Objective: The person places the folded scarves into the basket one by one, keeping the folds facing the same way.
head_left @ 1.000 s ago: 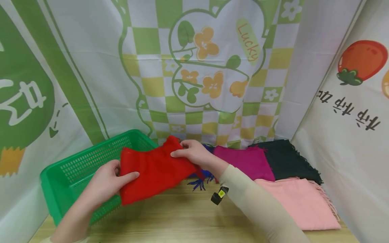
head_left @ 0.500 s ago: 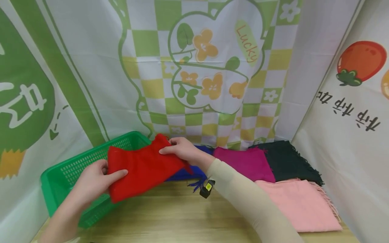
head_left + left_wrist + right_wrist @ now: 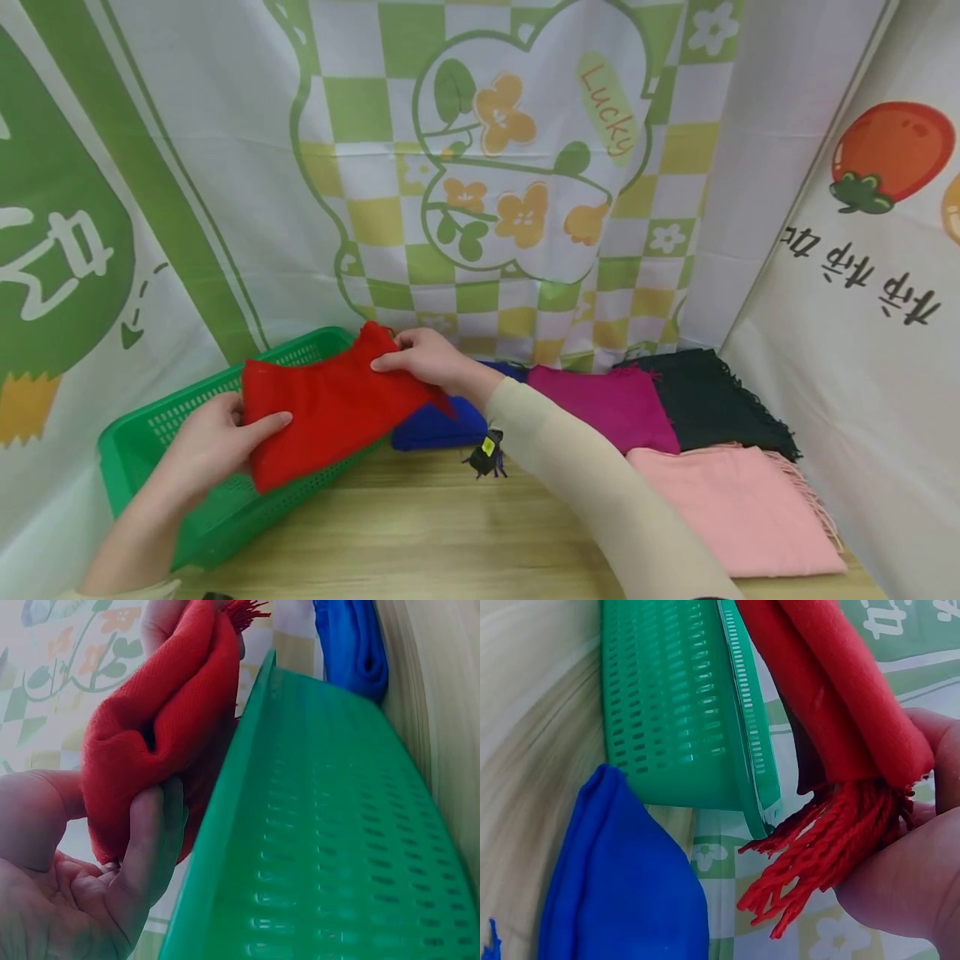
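Note:
A folded red scarf [image 3: 322, 408] is held up between both hands, over the right part of a green plastic basket [image 3: 127, 429]. My left hand [image 3: 213, 446] grips its left end, thumb on the near face and fingers behind. At the upper right end my right hand [image 3: 427, 360] pinches the scarf near its fringe. The right wrist view shows the red fringe [image 3: 817, 847] hanging loose beside the basket rim. In the left wrist view the folded layers of the scarf [image 3: 169, 712] stand above the basket's wall [image 3: 322, 825].
To the basket's right lies a folded blue scarf [image 3: 442, 425], partly behind my right arm. Beyond it are folded magenta [image 3: 600, 404], dark green [image 3: 712, 400] and pink scarves [image 3: 738, 508]. Printed cloth walls enclose the wooden table [image 3: 420, 533] at the back and sides.
Both hands have carried the red scarf leftward, from beside the basket to over it. More of the blue scarf now shows. The other scarves stay where they were.

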Demonstrator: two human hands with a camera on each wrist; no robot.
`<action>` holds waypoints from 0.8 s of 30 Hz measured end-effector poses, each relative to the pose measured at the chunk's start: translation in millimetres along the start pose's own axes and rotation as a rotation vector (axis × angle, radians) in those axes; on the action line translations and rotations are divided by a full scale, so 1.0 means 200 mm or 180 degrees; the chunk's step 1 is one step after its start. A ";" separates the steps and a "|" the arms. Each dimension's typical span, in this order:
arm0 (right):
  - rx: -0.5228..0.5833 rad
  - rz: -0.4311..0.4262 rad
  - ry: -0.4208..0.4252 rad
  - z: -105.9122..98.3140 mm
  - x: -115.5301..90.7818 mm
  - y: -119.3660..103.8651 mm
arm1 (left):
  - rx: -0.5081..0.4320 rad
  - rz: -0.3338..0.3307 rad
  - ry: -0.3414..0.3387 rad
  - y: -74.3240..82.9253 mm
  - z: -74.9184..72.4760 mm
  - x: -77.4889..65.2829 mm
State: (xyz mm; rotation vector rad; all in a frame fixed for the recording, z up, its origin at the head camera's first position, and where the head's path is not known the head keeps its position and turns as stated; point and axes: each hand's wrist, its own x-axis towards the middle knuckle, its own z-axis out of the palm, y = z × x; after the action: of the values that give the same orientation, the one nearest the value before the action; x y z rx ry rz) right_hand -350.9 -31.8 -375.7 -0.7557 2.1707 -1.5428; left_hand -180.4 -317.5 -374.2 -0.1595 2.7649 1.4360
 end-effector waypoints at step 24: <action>-0.0122 0.0004 0.0131 0.18 0.22 0.05 | 0.0275 -0.0206 0.0108 -0.14 -0.13 0.07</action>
State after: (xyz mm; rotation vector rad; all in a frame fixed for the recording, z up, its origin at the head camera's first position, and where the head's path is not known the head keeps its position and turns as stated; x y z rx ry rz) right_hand -365.9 -83.0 -396.2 -0.7404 2.2360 -1.5331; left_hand -190.9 -356.6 -383.4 -0.2709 2.8142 1.3089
